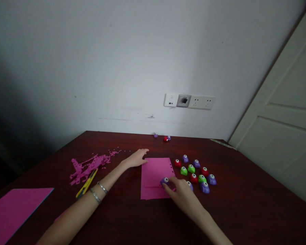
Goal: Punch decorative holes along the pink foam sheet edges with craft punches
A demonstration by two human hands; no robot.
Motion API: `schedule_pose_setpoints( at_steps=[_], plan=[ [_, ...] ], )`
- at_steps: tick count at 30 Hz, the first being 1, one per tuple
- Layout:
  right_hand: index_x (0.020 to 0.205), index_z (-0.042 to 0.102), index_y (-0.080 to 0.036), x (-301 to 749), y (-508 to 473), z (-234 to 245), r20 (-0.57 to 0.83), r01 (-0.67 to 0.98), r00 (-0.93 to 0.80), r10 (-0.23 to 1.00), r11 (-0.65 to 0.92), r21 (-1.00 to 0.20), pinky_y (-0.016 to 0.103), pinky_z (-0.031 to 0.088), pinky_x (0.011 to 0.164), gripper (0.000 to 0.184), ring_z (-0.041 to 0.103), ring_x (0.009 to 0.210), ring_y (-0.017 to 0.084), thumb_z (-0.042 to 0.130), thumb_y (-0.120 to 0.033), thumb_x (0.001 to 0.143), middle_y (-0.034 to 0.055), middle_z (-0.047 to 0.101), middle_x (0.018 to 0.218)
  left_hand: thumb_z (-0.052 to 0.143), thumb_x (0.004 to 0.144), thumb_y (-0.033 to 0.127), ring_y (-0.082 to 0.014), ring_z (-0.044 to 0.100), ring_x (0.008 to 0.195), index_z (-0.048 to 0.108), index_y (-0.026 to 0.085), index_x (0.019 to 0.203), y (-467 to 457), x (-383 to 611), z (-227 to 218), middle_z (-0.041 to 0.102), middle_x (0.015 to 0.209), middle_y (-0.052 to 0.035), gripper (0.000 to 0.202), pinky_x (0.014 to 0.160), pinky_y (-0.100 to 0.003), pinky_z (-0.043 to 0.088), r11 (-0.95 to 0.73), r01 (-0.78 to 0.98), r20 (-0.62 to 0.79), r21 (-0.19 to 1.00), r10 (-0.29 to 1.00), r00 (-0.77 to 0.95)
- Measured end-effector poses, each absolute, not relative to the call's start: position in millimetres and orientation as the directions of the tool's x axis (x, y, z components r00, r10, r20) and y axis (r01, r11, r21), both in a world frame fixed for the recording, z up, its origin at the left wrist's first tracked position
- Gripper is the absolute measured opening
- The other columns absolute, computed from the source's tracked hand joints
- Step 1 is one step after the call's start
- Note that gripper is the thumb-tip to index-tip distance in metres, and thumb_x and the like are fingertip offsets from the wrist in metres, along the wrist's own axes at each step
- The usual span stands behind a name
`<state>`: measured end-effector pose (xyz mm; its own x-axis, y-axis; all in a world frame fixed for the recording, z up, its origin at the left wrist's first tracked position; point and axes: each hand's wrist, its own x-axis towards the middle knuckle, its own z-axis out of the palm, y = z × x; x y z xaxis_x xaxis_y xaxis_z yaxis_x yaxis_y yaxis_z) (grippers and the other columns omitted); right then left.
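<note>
Between the thumb and fingers of my right hand (185,194) is a small purple craft punch (164,181) with a white, dark-dotted top. It is over the lower right part of the pink paper sheets (155,170), which lie stacked on the table. A row of small dark holes runs along the upper sheet's right edge. My left hand (137,158) reaches to the stack's upper left corner, fingers stretched out and holding nothing. Right of the paper stand several similar punches in green (184,170), red (194,178) and purple (204,187); my right hand partly hides one purple punch.
A yellow utility knife (87,183) lies beside a heap of pink paper scraps (88,168) on the left. Another pink sheet (20,207) is at the near left. Two purple punches and a red punch (165,139) stand at the back, near the wall with sockets (200,102).
</note>
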<state>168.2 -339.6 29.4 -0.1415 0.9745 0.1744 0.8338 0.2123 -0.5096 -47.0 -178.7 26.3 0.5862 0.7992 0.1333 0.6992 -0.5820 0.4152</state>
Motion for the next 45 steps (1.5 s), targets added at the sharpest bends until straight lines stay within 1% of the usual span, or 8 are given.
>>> schedule_pose_setpoints(
  at_steps=[6, 16, 26, 32, 35, 39, 41, 45],
  plan=[
    [0.076, 0.060, -0.018, 170.1, -335.3, 21.2, 0.141, 0.816, -0.163, 0.977, 0.214, -0.537, 0.026, 0.036, 0.059, 0.022, 0.060, 0.067, 0.019, 0.045, -0.032, 0.084, 0.0046, 0.066, 0.072, 0.052, 0.077, 0.021, -0.0205, 0.055, 0.098, 0.035, 0.013, 0.133, -171.9, -43.8, 15.9, 0.059, 0.109, -0.0105, 0.060, 0.087, -0.032, 0.041, -0.577, 0.651, 0.123, 0.494, 0.787, 0.604],
    [0.078, 0.059, -0.018, 166.9, -335.8, 14.0, 0.161, 0.808, -0.140, 0.977, 0.207, -0.552, 0.026, 0.040, 0.060, 0.019, 0.061, 0.066, 0.020, 0.044, -0.029, 0.084, 0.0049, 0.065, 0.069, 0.049, 0.077, 0.019, -0.0169, 0.060, 0.081, 0.049, 0.009, 0.120, -164.2, -35.8, 12.8, 0.065, 0.092, -0.0083, 0.044, 0.074, -0.028, 0.045, -0.545, 0.592, 0.141, 0.593, 0.795, 0.590],
    [0.077, 0.058, -0.017, 161.8, -337.8, 15.9, 0.174, 0.837, -0.124, 0.977, 0.197, -0.511, 0.026, 0.039, 0.058, 0.016, 0.062, 0.065, 0.020, 0.046, -0.025, 0.085, 0.0060, 0.066, 0.069, 0.051, 0.071, 0.012, -0.0149, 0.058, 0.075, 0.058, 0.010, 0.104, -159.2, -30.9, 8.1, 0.065, 0.078, -0.0041, 0.034, 0.074, -0.027, 0.044, -0.432, 0.555, 0.096, 0.711, 0.842, 0.531],
    [0.080, 0.060, -0.017, 161.0, -338.5, 12.0, 0.216, 0.851, -0.113, 0.970, 0.207, -0.483, 0.027, 0.041, 0.061, 0.015, 0.064, 0.067, 0.021, 0.048, -0.024, 0.084, 0.0075, 0.067, 0.071, 0.053, 0.071, 0.015, -0.0138, 0.058, 0.072, 0.051, 0.010, 0.111, -157.6, -28.2, 5.2, 0.063, 0.081, -0.0036, 0.040, 0.066, -0.025, 0.044, -0.357, 0.515, 0.092, 0.780, 0.878, 0.469],
    [0.080, 0.061, -0.017, 161.2, -338.3, 12.1, 0.204, 0.847, -0.115, 0.972, 0.204, -0.491, 0.027, 0.041, 0.061, 0.015, 0.064, 0.067, 0.021, 0.047, -0.024, 0.084, 0.0073, 0.067, 0.071, 0.055, 0.071, 0.016, -0.0123, 0.058, 0.072, 0.048, 0.009, 0.114, -156.4, -26.9, 6.7, 0.062, 0.091, -0.0067, 0.045, 0.063, -0.023, 0.045, -0.304, 0.494, 0.080, 0.815, 0.902, 0.424],
    [0.080, 0.060, -0.017, 161.9, -338.3, 13.7, 0.186, 0.834, -0.124, 0.975, 0.204, -0.513, 0.026, 0.041, 0.060, 0.017, 0.064, 0.066, 0.021, 0.046, -0.025, 0.085, 0.0064, 0.066, 0.069, 0.057, 0.070, 0.015, -0.0099, 0.057, 0.055, 0.044, 0.008, 0.122, -155.9, -30.3, 13.3, 0.065, 0.086, -0.0071, 0.054, 0.052, -0.022, 0.044, -0.206, 0.478, -0.010, 0.854, 0.912, 0.410],
    [0.079, 0.060, -0.018, 161.8, -338.7, 14.8, 0.180, 0.832, -0.120, 0.976, 0.198, -0.519, 0.026, 0.042, 0.060, 0.018, 0.064, 0.066, 0.020, 0.046, -0.026, 0.085, 0.0059, 0.066, 0.069, 0.059, 0.069, 0.015, -0.0095, 0.054, 0.045, 0.050, 0.006, 0.116, -156.3, -33.6, 17.2, 0.065, 0.071, -0.0040, 0.049, 0.047, -0.023, 0.044, -0.154, 0.481, -0.077, 0.863, 0.901, 0.426],
    [0.078, 0.061, -0.018, 161.4, -339.3, 16.1, 0.175, 0.824, -0.124, 0.977, 0.200, -0.530, 0.026, 0.041, 0.059, 0.018, 0.063, 0.064, 0.020, 0.046, -0.026, 0.085, 0.0048, 0.066, 0.069, 0.063, 0.067, 0.016, -0.0113, 0.054, 0.042, 0.063, 0.006, 0.085, -157.5, -38.8, 23.8, 0.060, 0.052, -0.0016, 0.021, 0.044, -0.023, 0.044, -0.076, 0.481, -0.178, 0.873, 0.869, 0.461]
  ],
)
